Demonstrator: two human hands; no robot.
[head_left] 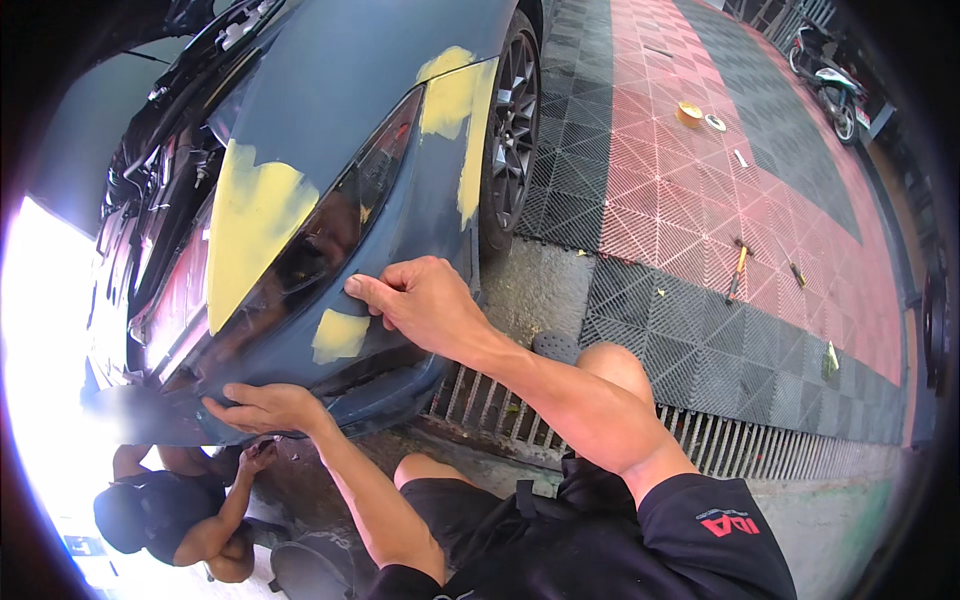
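Observation:
A grey-blue car front bumper (400, 230) with yellow filler patches (258, 220) fills the left and middle. My right hand (425, 305) is at the bumper below the dark headlight (330, 230), thumb forward and fingers curled. Whatever is in its grip, if anything, is hidden. A small yellow patch (340, 335) lies just below that hand. My left hand (265, 408) rests lower, by the bumper's lower front edge, with its fingers stretched out and the thumb apart. It holds nothing that I can see.
Another person (180, 510) crouches at the lower left, one hand near the bumper's underside. A front wheel (512, 125) stands behind the bumper. On red and black floor tiles (660, 180) lie a hammer (740, 268) and a yellow tub (688, 114). A drain grate (740, 445) runs beside my leg.

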